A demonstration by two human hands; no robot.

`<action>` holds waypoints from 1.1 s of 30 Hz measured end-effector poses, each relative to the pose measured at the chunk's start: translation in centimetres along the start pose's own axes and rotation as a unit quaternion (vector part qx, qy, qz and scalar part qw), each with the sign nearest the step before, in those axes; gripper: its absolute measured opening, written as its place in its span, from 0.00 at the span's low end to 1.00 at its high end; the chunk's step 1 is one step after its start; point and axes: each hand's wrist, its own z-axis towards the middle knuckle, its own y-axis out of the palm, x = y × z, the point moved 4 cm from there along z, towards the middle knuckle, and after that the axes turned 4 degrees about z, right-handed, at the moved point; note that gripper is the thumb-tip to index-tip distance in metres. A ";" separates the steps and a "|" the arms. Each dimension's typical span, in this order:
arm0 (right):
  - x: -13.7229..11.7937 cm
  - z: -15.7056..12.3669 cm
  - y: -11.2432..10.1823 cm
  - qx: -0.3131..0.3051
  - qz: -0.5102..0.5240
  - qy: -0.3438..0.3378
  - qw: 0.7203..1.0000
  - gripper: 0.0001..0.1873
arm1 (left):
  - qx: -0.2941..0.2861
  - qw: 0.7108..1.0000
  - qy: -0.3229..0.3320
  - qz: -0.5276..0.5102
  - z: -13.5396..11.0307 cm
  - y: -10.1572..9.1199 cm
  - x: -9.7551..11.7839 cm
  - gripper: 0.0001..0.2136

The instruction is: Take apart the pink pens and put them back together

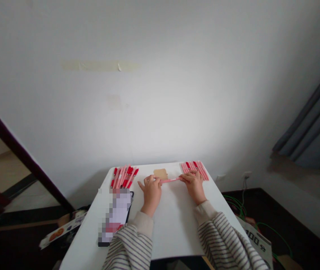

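Note:
A pink pen (170, 180) lies level between my two hands over the white table (174, 221). My left hand (151, 192) pinches its left end and my right hand (195, 184) pinches its right end. Both hands are closed on it. A row of pink and red pens (124, 177) lies at the table's far left. Another row of pink pens (195, 168) lies at the far right, just beyond my right hand. A small tan card (160, 173) sits behind the held pen.
A dark-edged flat object with a blurred face (116, 217) lies on the table's left side. The white wall stands right behind the table. Green cables (237, 206) and a printed bag (257, 240) are on the floor at right, a grey curtain (312, 131) beyond.

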 end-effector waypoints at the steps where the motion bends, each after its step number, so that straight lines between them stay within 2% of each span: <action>1: 0.0 0.0 0.0 0.000 0.000 -0.002 1.000 0.15 | -0.005 1.000 -0.002 -0.003 0.0 0.0 0.0 0.12; 4: 0.2 0.0 0.0 0.004 -0.002 0.003 1.000 0.15 | -0.008 1.000 0.003 -0.009 -0.1 0.0 0.2 0.13; 9: 0.9 0.0 0.1 0.009 -0.005 0.025 1.000 0.17 | 0.018 1.000 0.019 -0.004 -0.2 -0.3 0.3 0.10; 13: 1.1 0.0 0.3 0.000 -0.005 0.027 1.000 0.17 | 0.012 1.000 0.019 -0.001 -0.2 -0.2 0.2 0.08; 18: 1.2 0.0 0.4 -0.006 0.003 0.031 0.999 0.15 | 0.009 1.000 0.002 -0.004 -0.2 -0.1 0.1 0.11; 25: 1.2 0.1 0.3 -0.002 0.015 0.036 0.999 0.14 | 0.012 0.999 0.013 -0.031 -0.2 0.0 0.2 0.13; 30: 1.0 0.0 0.3 -0.003 0.010 0.035 0.999 0.13 | 0.002 1.000 0.018 -0.021 -0.2 0.0 0.2 0.06; 33: 1.0 0.1 0.4 -0.001 0.003 0.033 0.999 0.13 | 0.003 1.000 0.015 -0.010 -0.2 -0.1 0.2 0.08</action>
